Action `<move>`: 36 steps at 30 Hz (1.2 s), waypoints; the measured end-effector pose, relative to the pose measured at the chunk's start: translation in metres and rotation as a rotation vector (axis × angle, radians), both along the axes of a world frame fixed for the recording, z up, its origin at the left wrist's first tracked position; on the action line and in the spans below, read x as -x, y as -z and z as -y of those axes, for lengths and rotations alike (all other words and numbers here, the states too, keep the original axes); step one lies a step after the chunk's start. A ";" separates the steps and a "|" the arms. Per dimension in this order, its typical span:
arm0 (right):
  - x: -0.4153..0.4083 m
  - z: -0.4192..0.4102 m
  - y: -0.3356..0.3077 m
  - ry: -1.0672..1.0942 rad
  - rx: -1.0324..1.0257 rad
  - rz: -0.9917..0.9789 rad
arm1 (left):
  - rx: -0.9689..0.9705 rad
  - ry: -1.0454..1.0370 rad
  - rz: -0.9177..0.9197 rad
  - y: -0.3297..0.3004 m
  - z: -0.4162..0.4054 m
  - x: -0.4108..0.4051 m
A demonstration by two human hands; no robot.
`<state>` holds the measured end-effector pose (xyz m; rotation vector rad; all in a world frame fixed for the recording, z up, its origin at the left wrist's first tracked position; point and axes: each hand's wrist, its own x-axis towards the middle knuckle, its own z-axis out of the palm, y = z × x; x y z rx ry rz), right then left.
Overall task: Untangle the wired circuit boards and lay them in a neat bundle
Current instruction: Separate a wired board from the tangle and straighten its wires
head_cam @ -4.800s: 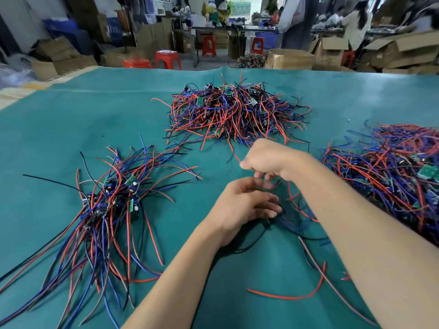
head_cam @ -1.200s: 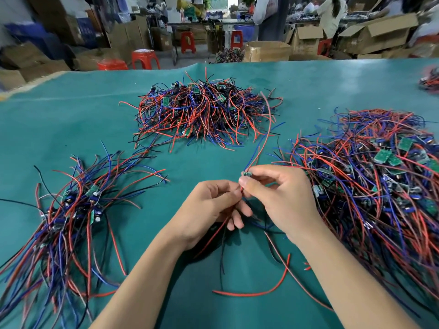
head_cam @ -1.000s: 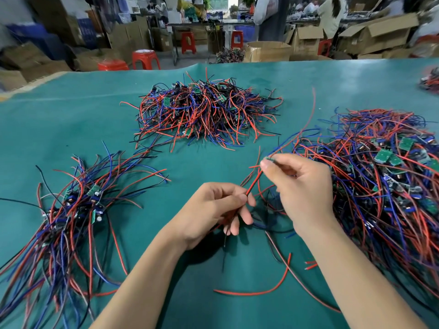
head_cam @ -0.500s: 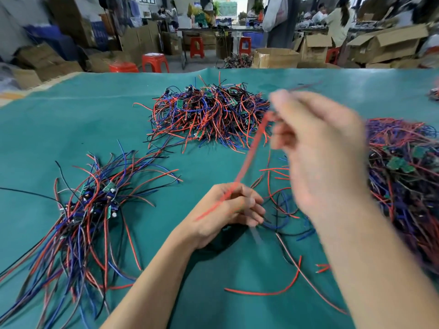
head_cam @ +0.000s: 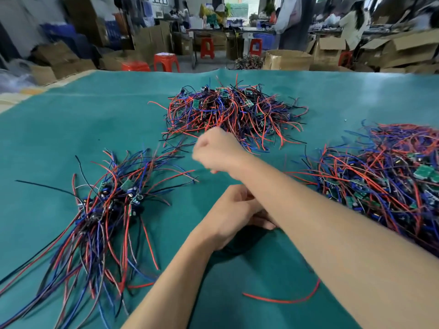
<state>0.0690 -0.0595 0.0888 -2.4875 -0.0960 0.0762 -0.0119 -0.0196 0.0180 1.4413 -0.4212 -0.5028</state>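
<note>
My right hand (head_cam: 215, 151) reaches across to the left over the green mat, blurred, its fingers curled into a fist. Faint blurred wires trail from it toward the laid-out bundle of wired circuit boards (head_cam: 111, 210) at the left, so it seems to grip one wired board. My left hand (head_cam: 234, 210) rests on the mat near the middle with its fingers curled. My right forearm crosses over its fingertips and hides what they hold. Two tangled piles of red, blue and black wired boards lie on the mat, one at the far centre (head_cam: 228, 112) and one at the right (head_cam: 384, 186).
A loose red wire (head_cam: 285, 300) curves on the green mat (head_cam: 71, 124) near the front edge. Beyond the table's far edge stand cardboard boxes (head_cam: 287, 59) and red stools (head_cam: 166, 61), with people working in the background.
My right hand, raised high with a red wire half a second ago, has swung down and left toward the left bundle. My left hand stays in place on the mat.
</note>
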 end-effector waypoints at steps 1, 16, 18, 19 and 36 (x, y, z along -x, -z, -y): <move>-0.008 0.008 0.005 0.066 0.024 0.006 | 0.012 0.017 -0.012 0.001 0.002 -0.002; -0.056 0.047 0.043 0.525 0.178 0.265 | 0.052 0.041 -0.095 -0.001 0.000 -0.002; -0.058 0.047 0.045 0.541 0.222 0.295 | 0.059 0.037 -0.111 -0.001 0.000 -0.002; -0.059 0.048 0.046 0.545 0.232 0.296 | 0.060 0.033 -0.115 0.000 0.000 -0.002; 0.029 0.109 0.018 0.281 -0.373 0.012 | 0.311 -0.192 -0.325 -0.004 0.003 -0.010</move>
